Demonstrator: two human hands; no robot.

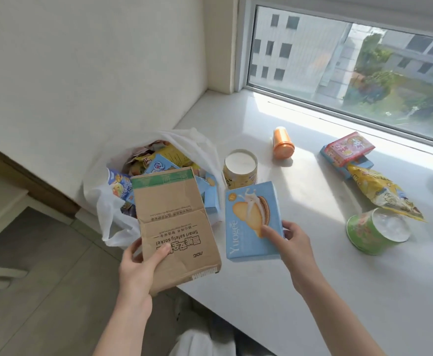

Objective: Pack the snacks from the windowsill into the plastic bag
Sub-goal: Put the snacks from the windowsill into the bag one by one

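Our left grip (pixel 139 268) is curled round a brown carton (pixel 176 224) over the full plastic bag (pixel 110 214); our right grip (pixel 296 244) pinches a blue biscuit box (pixel 251 222) over the windowsill (pixel 261 304). Forcing both in could tip the crammed bag, which seems to sit at the sill's edge.

Blue biscuit box (pixel 248 242) beside full bag (pixel 107 214)

The flat brown cardboard box (pixel 176 227) in the left hand (pixel 138 268) covers the near side of the mouth of the white plastic bag (pixel 107 209), heaped with packets. A yellow round tin with a white lid (pixel 240 173) stands just beside the bag, the light blue biscuit box (pixel 247 242) in the right hand (pixel 292 242) before it. Right of these the white windowsill (pixel 312 191) lies bare up to the green paper cup (pixel 363 235)
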